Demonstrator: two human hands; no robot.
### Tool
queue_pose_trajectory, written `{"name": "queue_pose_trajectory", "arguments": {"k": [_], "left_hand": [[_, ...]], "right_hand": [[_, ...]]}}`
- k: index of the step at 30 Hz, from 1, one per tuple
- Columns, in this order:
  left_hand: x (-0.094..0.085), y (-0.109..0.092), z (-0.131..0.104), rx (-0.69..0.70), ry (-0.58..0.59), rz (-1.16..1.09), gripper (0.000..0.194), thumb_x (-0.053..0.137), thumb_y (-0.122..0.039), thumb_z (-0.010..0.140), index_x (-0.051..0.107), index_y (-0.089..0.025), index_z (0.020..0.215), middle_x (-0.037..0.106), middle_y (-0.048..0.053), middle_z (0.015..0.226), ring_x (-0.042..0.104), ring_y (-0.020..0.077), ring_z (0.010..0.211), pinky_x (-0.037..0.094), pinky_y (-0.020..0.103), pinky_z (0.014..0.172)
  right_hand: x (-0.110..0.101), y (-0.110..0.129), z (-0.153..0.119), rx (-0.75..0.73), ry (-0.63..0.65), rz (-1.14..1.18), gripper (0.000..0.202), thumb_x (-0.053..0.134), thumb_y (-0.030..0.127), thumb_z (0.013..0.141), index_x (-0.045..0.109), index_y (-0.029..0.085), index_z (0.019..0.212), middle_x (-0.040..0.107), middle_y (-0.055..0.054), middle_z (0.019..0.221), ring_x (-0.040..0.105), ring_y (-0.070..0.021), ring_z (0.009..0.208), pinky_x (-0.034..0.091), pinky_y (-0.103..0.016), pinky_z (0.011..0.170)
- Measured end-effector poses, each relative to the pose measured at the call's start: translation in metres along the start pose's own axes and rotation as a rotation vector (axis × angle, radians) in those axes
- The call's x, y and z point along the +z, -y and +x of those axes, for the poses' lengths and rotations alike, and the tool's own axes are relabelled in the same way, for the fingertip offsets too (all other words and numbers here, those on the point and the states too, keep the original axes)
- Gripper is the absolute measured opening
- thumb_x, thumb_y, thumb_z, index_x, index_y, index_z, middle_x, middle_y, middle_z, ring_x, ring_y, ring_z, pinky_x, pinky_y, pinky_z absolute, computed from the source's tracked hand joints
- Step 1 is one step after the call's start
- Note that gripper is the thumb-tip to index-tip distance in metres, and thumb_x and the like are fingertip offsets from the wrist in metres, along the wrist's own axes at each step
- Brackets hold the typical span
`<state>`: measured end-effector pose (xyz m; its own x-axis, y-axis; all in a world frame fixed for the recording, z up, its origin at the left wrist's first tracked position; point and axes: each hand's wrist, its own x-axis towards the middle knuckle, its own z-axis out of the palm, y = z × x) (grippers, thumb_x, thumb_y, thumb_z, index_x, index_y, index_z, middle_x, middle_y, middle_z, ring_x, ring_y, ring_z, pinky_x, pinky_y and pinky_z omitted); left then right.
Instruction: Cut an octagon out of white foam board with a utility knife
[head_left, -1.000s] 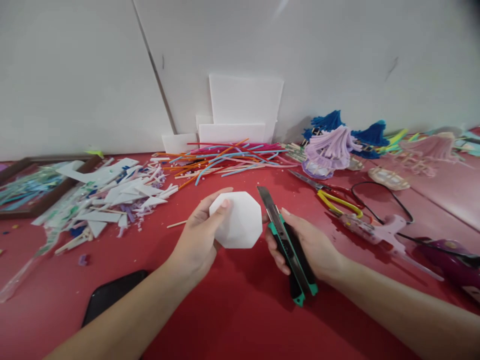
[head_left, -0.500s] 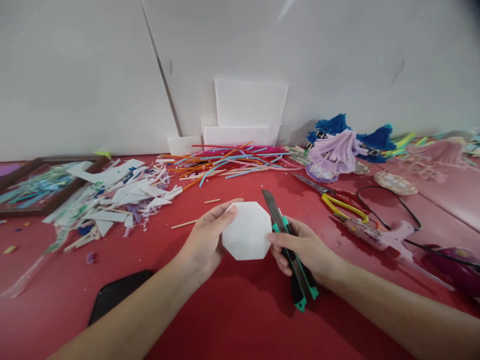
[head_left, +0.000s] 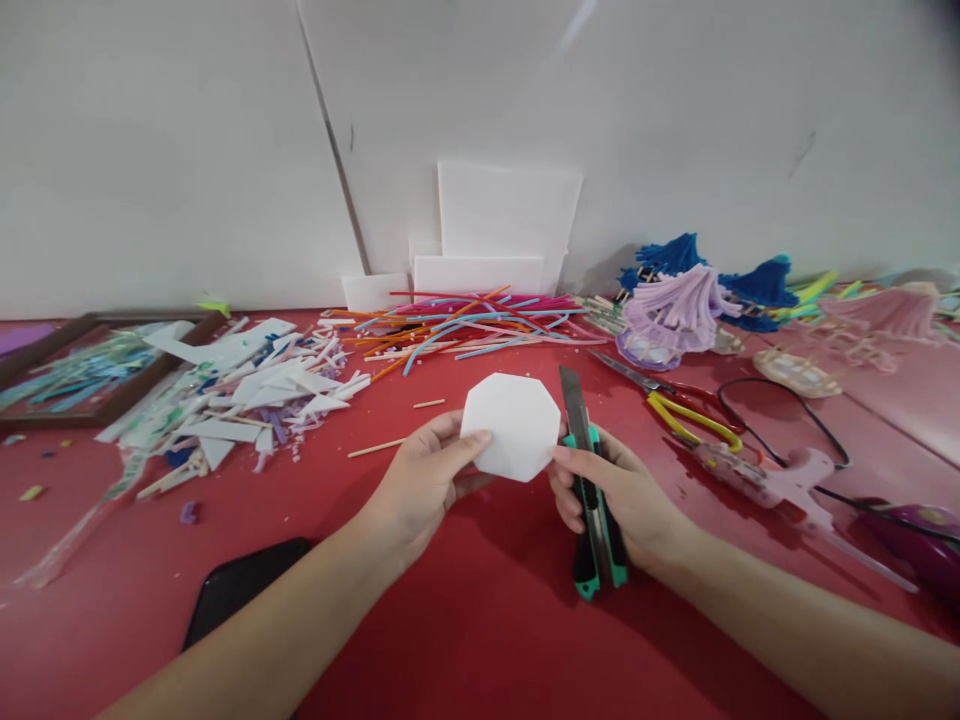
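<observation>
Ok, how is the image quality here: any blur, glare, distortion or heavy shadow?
Head view: even, soft light, no glare; faint shadows under the left hand and right hand. Wide-angle bending curves the wall seam and stretches the edges. The white octagon and utility knife are sharp; the pink tassels at far right look soft.

Red table [head_left: 480, 620]. Landmark: straw pile [head_left: 457, 322] by the back wall. Left of it, foam offcuts [head_left: 247, 385] and wooden frame [head_left: 90, 365]. Right of it, scissors [head_left: 660, 395], glue gun [head_left: 772, 478]. Near-left, black phone [head_left: 240, 600].
</observation>
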<state>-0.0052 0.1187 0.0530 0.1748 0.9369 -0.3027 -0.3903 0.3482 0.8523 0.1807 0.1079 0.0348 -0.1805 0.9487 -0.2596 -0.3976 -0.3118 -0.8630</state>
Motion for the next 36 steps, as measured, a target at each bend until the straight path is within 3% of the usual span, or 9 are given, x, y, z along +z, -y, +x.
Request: {"name": "queue_pose_trajectory", "arguments": {"k": [9, 24, 31, 36], "left_hand": [[-0.0021, -0.0003, 0.0013, 0.007, -0.048, -0.008, 0.021, 0.078, -0.026, 0.072, 0.070, -0.021, 0.091, 0.071, 0.006, 0.098, 0.065, 0.0186, 0.085, 0.056, 0.028, 0.067], [0.0013, -0.0016, 0.0005, -0.013, 0.045, -0.076, 0.019, 0.071, -0.017, 0.072, 0.072, -0.018, 0.091, 0.075, 0.007, 0.095, 0.069, 0.0177, 0.083, 0.055, 0.027, 0.075], [0.0021, -0.0030, -0.0028, -0.027, 0.147, -0.027, 0.025, 0.074, -0.017, 0.070, 0.074, -0.014, 0.095, 0.075, 0.011, 0.097, 0.070, 0.0217, 0.087, 0.054, 0.030, 0.077], [0.0021, -0.0017, -0.0030, 0.017, 0.118, -0.010, 0.026, 0.078, -0.019, 0.067, 0.075, -0.015, 0.092, 0.075, 0.010, 0.094, 0.070, 0.0212, 0.086, 0.054, 0.030, 0.078]], "right_hand": [[-0.0035, -0.0026, 0.0028, 0.019, -0.014, -0.015, 0.034, 0.082, 0.035, 0.068, 0.057, 0.022, 0.086, 0.056, 0.008, 0.051, 0.049, -0.0091, 0.037, 0.039, -0.020, 0.033], [-0.0035, 0.0002, 0.0063, 0.005, -0.048, 0.042, 0.037, 0.085, 0.037, 0.062, 0.060, 0.019, 0.083, 0.056, 0.007, 0.050, 0.048, -0.0096, 0.041, 0.039, -0.021, 0.037], [-0.0019, 0.0044, 0.0058, 0.045, -0.041, 0.017, 0.038, 0.086, 0.040, 0.059, 0.057, 0.016, 0.057, 0.054, 0.004, 0.048, 0.043, -0.0071, 0.036, 0.033, -0.022, 0.034], [0.0003, 0.0056, 0.0047, 0.061, -0.014, 0.016, 0.043, 0.086, 0.043, 0.058, 0.051, 0.018, 0.051, 0.047, 0.005, 0.040, 0.041, -0.0078, 0.034, 0.031, -0.022, 0.034]]}}
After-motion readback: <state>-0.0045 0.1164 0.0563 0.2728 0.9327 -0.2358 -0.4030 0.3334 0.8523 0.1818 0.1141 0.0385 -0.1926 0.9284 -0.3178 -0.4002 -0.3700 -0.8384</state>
